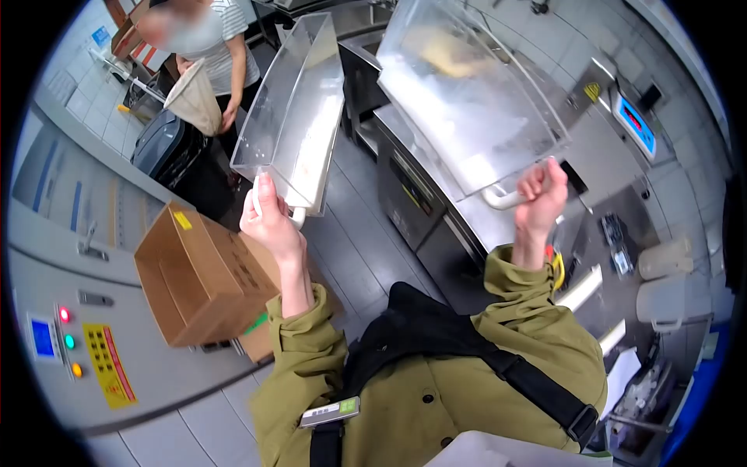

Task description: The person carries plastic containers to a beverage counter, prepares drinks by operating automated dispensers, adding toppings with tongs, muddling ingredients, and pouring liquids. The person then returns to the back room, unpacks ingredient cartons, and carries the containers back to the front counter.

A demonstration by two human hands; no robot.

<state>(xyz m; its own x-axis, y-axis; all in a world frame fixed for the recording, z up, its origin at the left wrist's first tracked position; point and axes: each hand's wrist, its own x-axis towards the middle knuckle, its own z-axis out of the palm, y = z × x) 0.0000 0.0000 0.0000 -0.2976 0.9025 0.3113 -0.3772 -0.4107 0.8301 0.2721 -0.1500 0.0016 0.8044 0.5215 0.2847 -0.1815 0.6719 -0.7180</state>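
My left hand [272, 222] is wrapped round the white handle [298, 218] of a long clear plastic bin [264, 124], its thumb pressed against the near wall. The bin tilts away from me over the floor, with a white surface along its right side. On the other side, my right hand [539, 204] is closed at the curved white handle [498, 199] of a second, wider clear bin [486, 117]. Cloudy white residue coats that bin, and a yellowish patch shows near its far end. This bin is above the steel counter, but I cannot tell whether it touches it.
An open cardboard box [222, 268] stands left, beside a metal door with a control panel [58, 335]. Behind it, a person [226, 47] holds a cloth bag [194, 97] near a black bin [159, 148]. A digital scale [634, 124] and plastic jugs [665, 261] are right.
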